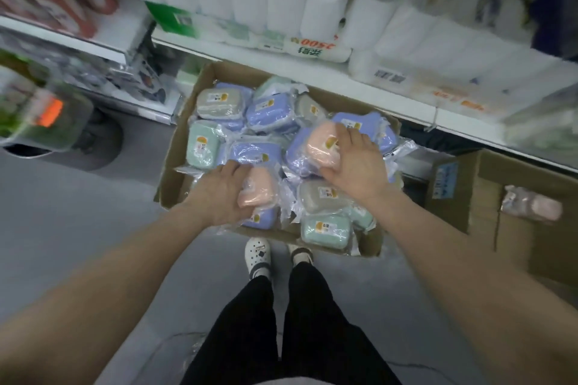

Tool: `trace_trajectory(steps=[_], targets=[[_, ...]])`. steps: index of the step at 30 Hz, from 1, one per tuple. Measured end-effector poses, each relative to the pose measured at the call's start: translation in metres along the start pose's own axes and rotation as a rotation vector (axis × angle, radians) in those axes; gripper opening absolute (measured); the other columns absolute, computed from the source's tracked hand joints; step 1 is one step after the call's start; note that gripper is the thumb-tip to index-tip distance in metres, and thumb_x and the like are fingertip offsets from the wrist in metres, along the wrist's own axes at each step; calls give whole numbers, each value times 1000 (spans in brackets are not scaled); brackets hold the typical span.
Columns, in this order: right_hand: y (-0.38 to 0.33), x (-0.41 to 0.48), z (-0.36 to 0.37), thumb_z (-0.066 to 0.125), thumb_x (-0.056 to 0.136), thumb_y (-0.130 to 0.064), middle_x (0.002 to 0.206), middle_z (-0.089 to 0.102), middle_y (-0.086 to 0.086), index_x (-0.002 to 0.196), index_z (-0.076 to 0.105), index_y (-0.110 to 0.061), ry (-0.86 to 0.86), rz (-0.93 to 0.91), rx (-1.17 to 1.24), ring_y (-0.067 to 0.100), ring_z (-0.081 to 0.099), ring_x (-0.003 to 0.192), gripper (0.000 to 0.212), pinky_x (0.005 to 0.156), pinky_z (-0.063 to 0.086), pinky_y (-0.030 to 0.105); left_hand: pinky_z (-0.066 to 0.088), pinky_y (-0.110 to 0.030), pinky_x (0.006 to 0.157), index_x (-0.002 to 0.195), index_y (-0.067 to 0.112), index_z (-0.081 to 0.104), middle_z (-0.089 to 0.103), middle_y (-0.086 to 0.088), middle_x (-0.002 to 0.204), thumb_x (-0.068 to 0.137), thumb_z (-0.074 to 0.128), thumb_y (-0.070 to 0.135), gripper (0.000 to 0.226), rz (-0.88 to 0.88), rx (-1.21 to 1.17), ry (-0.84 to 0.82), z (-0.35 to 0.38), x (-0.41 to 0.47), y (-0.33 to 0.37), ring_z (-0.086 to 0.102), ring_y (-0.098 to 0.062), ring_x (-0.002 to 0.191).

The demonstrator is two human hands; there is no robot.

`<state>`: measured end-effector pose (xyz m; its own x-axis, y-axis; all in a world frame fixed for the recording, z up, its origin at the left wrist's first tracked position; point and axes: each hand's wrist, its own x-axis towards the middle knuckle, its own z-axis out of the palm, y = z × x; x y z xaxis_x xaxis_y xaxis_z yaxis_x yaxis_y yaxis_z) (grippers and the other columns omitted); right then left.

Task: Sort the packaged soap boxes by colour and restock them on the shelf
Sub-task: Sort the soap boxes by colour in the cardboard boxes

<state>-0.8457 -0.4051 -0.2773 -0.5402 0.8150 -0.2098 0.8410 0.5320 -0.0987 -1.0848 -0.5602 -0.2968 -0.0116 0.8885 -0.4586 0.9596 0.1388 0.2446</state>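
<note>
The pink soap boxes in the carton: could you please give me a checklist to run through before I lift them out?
1. Left hand grips the near pink box: ok.
2. Right hand holds the far pink box, thumb at its near edge: ok.
3. Both boxes match in colour: ok.
4. Both lie on top of the pile in the carton: ok.
5. Another pink box lies on the side carton, a likely pink spot: ok.
6. Free space for pink on the shelf: cannot tell.
</note>
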Motion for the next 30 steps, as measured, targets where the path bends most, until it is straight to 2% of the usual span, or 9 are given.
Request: trace_trajectory(steps=[6, 8, 13, 16, 18, 21, 27, 30], targets=[[44, -54, -42, 70, 75, -51, 132, 52, 17, 146, 34, -5, 95, 147, -13, 36, 50, 115, 92, 95, 40, 44, 50, -47, 84, 140, 8, 40, 50, -17, 125, 67, 60, 64, 94, 129, 44, 156, -61, 6, 44, 57, -39, 105], [65, -74, -53, 72, 74, -50, 129, 53, 18, 146, 35, -5, 130, 192, -14, 37, 51, 112, 93, 92, 40, 43, 49, -47, 85, 141, 10, 39, 50, -17, 126, 70, 70, 57, 91, 170, 57, 178, -77, 14, 72, 55, -39, 107], [132, -129, -75, 70, 76, -54, 128, 53, 19, 146, 35, -3, 205, 313, -21, 38, 51, 110, 94, 89, 41, 44, 49, -45, 84, 140, 10, 39, 48, -17, 124, 70, 70, 59, 90, 295, 140, 199, -96, 37, 159, 54, -38, 106], [182, -169, -82, 67, 76, -57, 128, 53, 18, 147, 34, -3, 230, 388, -42, 38, 51, 110, 95, 87, 42, 44, 49, -45, 86, 139, 12, 39, 49, -15, 123, 69, 64, 64, 91, 352, 179, 206, -93, 52, 227, 54, -36, 106], [219, -198, -85, 67, 76, -56, 126, 54, 18, 146, 35, -3, 246, 420, -35, 38, 52, 108, 93, 86, 43, 44, 50, -45, 85, 137, 14, 41, 51, -15, 121, 64, 51, 75, 96, 382, 174, 226, -90, 59, 279, 55, -37, 104], [280, -245, -85, 66, 77, -58, 123, 55, 18, 145, 37, -4, 252, 465, -24, 38, 53, 106, 92, 86, 43, 44, 49, -44, 83, 134, 13, 44, 51, -15, 117, 59, 40, 75, 98, 412, 131, 231, -77, 70, 359, 55, -39, 102], [389, -322, -64, 65, 78, -59, 126, 55, 18, 146, 35, -3, 220, 545, -10, 37, 54, 111, 93, 89, 45, 43, 50, -43, 83, 135, 17, 40, 49, -13, 117, 60, 48, 75, 95, 464, 104, 211, -33, 101, 484, 56, -37, 100], [431, -345, -51, 64, 79, -61, 127, 54, 17, 148, 32, -5, 180, 600, 29, 35, 53, 109, 95, 87, 45, 43, 51, -44, 83, 135, 17, 41, 50, -13, 116, 57, 39, 81, 101, 493, 115, 146, -12, 112, 532, 56, -36, 98]])
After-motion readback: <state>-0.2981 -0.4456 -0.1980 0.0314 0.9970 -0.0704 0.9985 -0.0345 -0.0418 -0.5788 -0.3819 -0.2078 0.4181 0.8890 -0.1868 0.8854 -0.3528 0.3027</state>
